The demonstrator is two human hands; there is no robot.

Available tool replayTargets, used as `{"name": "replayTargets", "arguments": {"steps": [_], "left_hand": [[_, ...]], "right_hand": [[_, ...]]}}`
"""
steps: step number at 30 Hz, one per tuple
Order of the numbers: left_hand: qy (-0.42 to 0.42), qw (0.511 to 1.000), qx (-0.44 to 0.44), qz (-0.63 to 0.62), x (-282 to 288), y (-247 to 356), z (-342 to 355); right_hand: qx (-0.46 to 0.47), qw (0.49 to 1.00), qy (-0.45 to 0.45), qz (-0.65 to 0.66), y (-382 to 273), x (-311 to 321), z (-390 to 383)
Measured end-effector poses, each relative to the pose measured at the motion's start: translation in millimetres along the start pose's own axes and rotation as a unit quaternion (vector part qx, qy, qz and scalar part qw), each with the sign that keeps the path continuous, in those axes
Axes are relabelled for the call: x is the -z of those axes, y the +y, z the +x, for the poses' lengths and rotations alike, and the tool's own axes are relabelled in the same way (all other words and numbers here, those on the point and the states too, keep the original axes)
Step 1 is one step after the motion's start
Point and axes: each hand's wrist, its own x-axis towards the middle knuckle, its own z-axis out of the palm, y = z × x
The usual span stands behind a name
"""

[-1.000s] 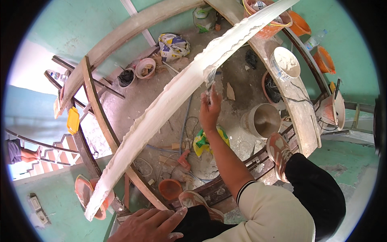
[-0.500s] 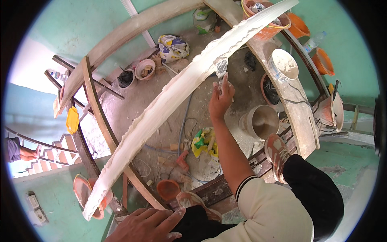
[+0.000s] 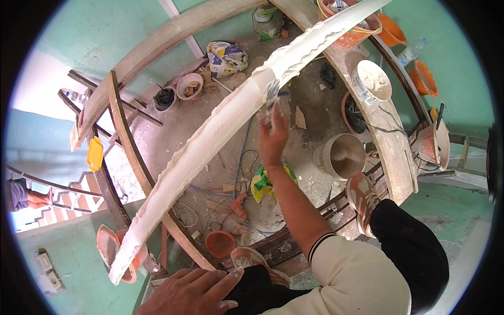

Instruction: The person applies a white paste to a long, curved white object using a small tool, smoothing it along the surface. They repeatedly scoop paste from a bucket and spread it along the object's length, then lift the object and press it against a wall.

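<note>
A long strip coated in white plaster (image 3: 199,137) runs slantwise from the lower left to the upper right, with ragged, lumpy edges. My right hand (image 3: 274,135) is closed on a putty knife (image 3: 272,89), whose blade lies against the strip's near edge, a little right of its middle. The knife's handle is mostly hidden by the fingers. My left hand (image 3: 193,290) rests on my knee at the bottom, fingers stretched out and dusted white, holding nothing.
Wooden planks (image 3: 386,142) and beams (image 3: 131,142) surround a lower floor. A white bucket of plaster (image 3: 371,82) stands on the right plank; a grey bucket (image 3: 340,156), a red power drill (image 3: 239,206) and bags are below. A person's legs (image 3: 38,198) show by the stairs.
My right hand and the putty knife have moved left and slightly down along the strip's edge. My left hand has stayed on the knee.
</note>
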Motion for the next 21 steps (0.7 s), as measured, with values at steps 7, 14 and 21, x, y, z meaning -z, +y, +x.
{"name": "replayTargets", "arguments": {"steps": [7, 14, 21], "left_hand": [[0.013, 1.000, 0.000, -0.003, 1, -1, -6], [-0.050, 0.998, -0.018, 0.046, 9, 6, 1], [-0.033, 0.998, -0.044, 0.032, 9, 15, 9]], "right_hand": [[-0.044, 0.995, -0.094, -0.006, -6, 29, -85], [-0.337, 0.745, -0.310, 0.486, -22, 60, -15], [-0.437, 0.672, -0.315, 0.508, 21, 64, -46]]}}
